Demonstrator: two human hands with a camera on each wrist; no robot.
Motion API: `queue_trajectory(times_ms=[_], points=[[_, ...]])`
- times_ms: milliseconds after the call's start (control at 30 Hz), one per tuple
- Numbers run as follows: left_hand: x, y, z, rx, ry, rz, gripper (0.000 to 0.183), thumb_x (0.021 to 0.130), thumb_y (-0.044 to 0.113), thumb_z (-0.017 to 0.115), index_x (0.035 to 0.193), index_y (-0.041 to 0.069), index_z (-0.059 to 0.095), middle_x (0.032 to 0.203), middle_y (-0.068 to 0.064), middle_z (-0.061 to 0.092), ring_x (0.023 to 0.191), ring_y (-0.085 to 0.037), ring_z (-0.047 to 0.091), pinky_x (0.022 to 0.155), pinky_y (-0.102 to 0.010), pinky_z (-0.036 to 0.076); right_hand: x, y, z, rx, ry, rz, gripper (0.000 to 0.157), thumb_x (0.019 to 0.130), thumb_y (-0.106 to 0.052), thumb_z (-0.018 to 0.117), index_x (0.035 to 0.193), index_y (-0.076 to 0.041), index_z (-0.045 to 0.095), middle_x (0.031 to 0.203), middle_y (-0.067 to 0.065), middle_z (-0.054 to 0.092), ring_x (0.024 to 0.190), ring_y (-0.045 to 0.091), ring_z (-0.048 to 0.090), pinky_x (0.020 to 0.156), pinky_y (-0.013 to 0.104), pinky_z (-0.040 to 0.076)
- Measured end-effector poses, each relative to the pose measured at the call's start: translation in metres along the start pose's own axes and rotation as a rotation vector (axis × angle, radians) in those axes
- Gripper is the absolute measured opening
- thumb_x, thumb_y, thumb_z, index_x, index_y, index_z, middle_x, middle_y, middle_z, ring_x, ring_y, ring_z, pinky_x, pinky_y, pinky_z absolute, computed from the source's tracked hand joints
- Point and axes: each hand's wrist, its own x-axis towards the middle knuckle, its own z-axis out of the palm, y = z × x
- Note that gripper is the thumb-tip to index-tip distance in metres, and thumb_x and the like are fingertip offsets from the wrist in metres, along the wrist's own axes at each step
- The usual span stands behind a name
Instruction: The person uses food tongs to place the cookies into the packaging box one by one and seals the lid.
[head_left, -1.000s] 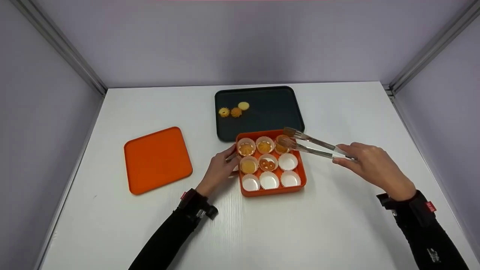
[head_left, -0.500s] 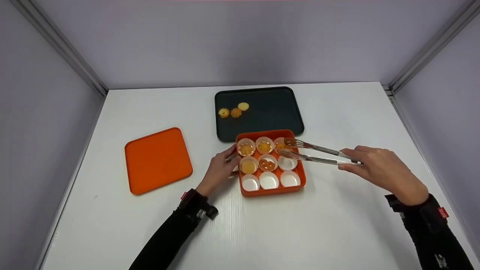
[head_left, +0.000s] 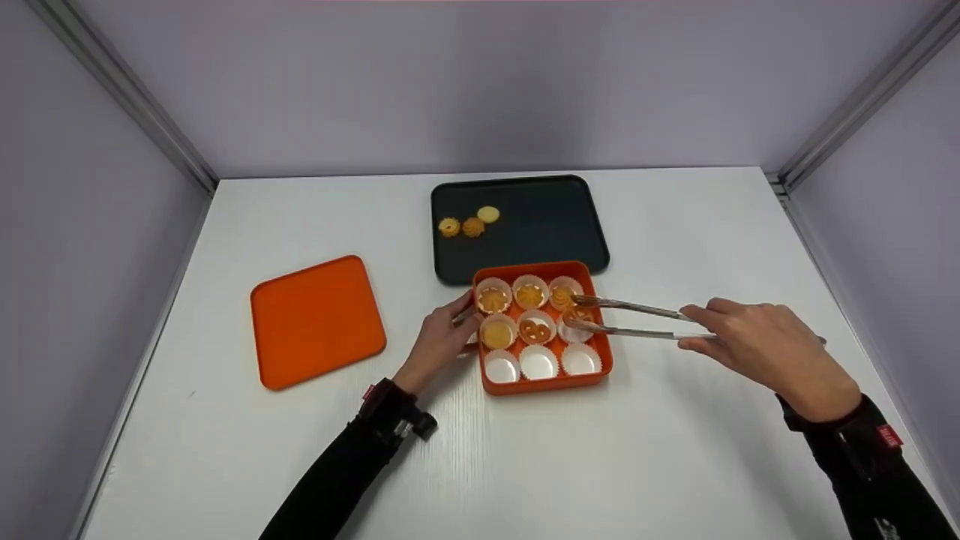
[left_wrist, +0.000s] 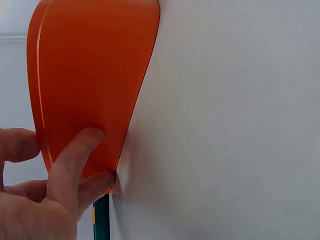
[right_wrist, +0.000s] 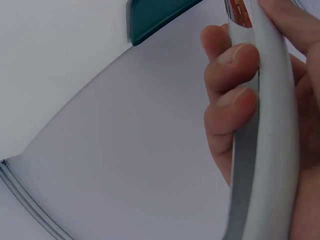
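Observation:
My left hand (head_left: 439,337) rests against the left side of an orange box (head_left: 546,386); in the left wrist view its fingers (left_wrist: 75,155) press the outer wall. White paper cups stand in rows inside the box. Cookies show in the back-row cups, and the middle row holds a pale round cookie (head_left: 496,334) and a pretzel (head_left: 534,330). My right hand (head_left: 761,349) grips a pair of tongs (head_left: 652,308) by the white handle (right_wrist: 275,125). The tong heads reach into the middle row's right cup (head_left: 574,335), with something golden-brown between them, partly hidden.
Behind the box lies a dark green tray (head_left: 551,221) bearing two ridged cookies (head_left: 473,227) and one pale flat cookie (head_left: 488,214). A flat orange tray (head_left: 319,322) lies to the left on the white table (head_left: 675,450). Grey walls enclose the back and sides.
My right hand has moved slightly right and towards me, bringing the tongs from the back-right cup to the middle-right cup. The tong heads have lowered. My left hand has stayed at the box.

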Motion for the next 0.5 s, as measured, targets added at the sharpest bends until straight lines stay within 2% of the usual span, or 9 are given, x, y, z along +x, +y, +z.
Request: queue_trajectory(times_ms=[67, 133, 233, 300, 500], points=[[0.000, 0.000, 0.000, 0.003, 0.002, 0.003, 0.060, 0.105, 0.021, 0.057, 0.160, 0.006, 0.038, 0.155, -0.017, 0.049, 0.134, -0.031, 0.057, 0.083, -0.038, 0.063, 0.003, -0.002, -0.001, -0.021, 0.005, -0.021, 0.050, 0.100, -0.054, 0.061, 0.109, -0.006, 0.073, 0.071, -0.003, 0.050, 0.045, 0.006, 0.039, 0.038, 0.026, 0.036], [0.000, 0.001, 0.000, 0.013, 0.008, 0.002, 0.060, 0.105, 0.021, 0.058, 0.159, 0.007, 0.039, 0.154, -0.016, 0.050, 0.134, -0.031, 0.056, 0.085, -0.038, 0.062, 0.006, -0.005, -0.003, -0.045, -0.006, -0.033, 0.050, 0.100, -0.053, 0.060, 0.108, -0.005, 0.072, 0.070, -0.002, 0.048, 0.044, 0.007, 0.037, 0.037, 0.026, 0.035], [0.000, 0.001, 0.001, -0.001, 0.010, -0.017, 0.060, 0.104, 0.020, 0.058, 0.160, 0.008, 0.039, 0.154, -0.016, 0.051, 0.133, -0.030, 0.057, 0.085, -0.038, 0.062, 0.012, -0.011, -0.007, -0.091, -0.020, -0.045, 0.041, 0.090, -0.042, 0.078, 0.104, -0.005, 0.070, 0.067, -0.001, 0.046, 0.042, 0.009, 0.037, 0.035, 0.027, 0.035], [0.000, 0.002, 0.001, -0.006, 0.008, -0.029, 0.060, 0.104, 0.020, 0.057, 0.160, 0.009, 0.039, 0.154, -0.015, 0.051, 0.133, -0.029, 0.057, 0.085, -0.038, 0.062, 0.015, -0.014, -0.009, -0.116, -0.032, -0.043, 0.042, 0.075, -0.029, 0.090, 0.102, -0.005, 0.069, 0.066, -0.001, 0.045, 0.042, 0.010, 0.038, 0.034, 0.028, 0.036], [0.001, 0.002, 0.001, -0.016, -0.005, -0.035, 0.060, 0.105, 0.020, 0.056, 0.161, 0.008, 0.037, 0.155, -0.015, 0.050, 0.134, -0.030, 0.057, 0.084, -0.038, 0.063, 0.024, -0.022, -0.011, -0.152, -0.094, -0.015, 0.042, 0.074, -0.029, 0.094, 0.099, -0.007, 0.070, 0.065, -0.001, 0.043, 0.041, 0.012, 0.038, 0.033, 0.030, 0.036]])
